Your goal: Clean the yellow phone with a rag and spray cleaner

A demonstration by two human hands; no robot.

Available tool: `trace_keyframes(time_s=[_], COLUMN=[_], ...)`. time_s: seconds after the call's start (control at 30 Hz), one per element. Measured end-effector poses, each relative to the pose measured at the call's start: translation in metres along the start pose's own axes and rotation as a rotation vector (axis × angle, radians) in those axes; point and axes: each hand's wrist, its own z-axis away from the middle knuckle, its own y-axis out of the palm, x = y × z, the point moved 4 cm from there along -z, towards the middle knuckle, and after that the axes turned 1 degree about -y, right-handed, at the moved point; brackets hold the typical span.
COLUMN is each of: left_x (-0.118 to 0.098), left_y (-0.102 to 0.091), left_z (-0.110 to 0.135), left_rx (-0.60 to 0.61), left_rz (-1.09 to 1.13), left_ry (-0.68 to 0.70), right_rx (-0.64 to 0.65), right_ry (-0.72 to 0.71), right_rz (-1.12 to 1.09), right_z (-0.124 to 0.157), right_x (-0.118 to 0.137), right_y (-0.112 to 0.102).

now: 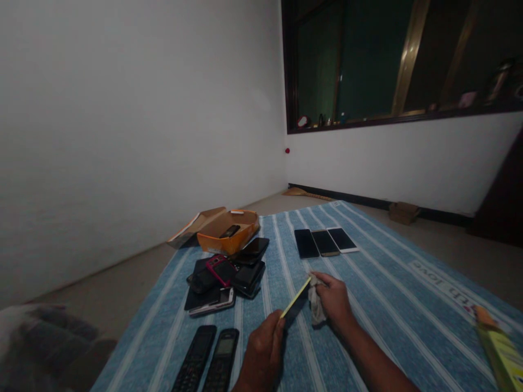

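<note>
My left hand [261, 354] grips the near end of a thin phone with a yellow edge [295, 298], held up on its side above the blue striped cloth [368, 305]. My right hand [335, 299] is closed on a small white rag [315, 302] pressed against the phone's far end. Both hands hover near the middle of the cloth.
A heap of dark phones with a pink one [223, 275] lies to the left, behind it an open orange box [229, 231]. Three smartphones [324, 242] lie in a row further back. Two keypad phones [208, 359] sit at the near edge. A yellow box [500, 348] is at right.
</note>
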Motion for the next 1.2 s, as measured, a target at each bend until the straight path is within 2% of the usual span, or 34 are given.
trace_keyframes(time_s=[0.13, 0.23, 0.57, 0.63, 0.83, 0.9, 1.2], left_x=[0.005, 0.003, -0.005, -0.002, 0.010, 0.014, 0.023], left_y=[0.001, 0.000, -0.001, 0.000, 0.001, 0.000, -0.006], left_z=[0.001, 0.001, 0.001, 0.001, 0.000, -0.001, -0.007], left_rx=[0.008, 0.021, 0.067, 0.074, 0.037, 0.042, 0.075], left_rz=[-0.013, 0.008, 0.137, 0.150, 0.156, 0.133, 0.106], left_ry=[-0.025, -0.046, -0.116, -0.125, -0.112, -0.137, -0.077], right_rx=[0.042, 0.049, -0.038, -0.060, -0.087, -0.091, -0.082], right_ry=[0.089, 0.092, -0.118, -0.203, -0.585, -0.657, -0.909], right_rz=[-0.033, -0.037, 0.023, 0.019, 0.075, 0.119, 0.301], right_z=[0.001, 0.002, 0.004, 0.006, 0.014, 0.017, 0.032], right_x=[-0.002, -0.001, 0.009, 0.016, 0.045, 0.050, 0.070], right_y=[0.001, 0.001, -0.002, -0.002, 0.001, 0.003, 0.008])
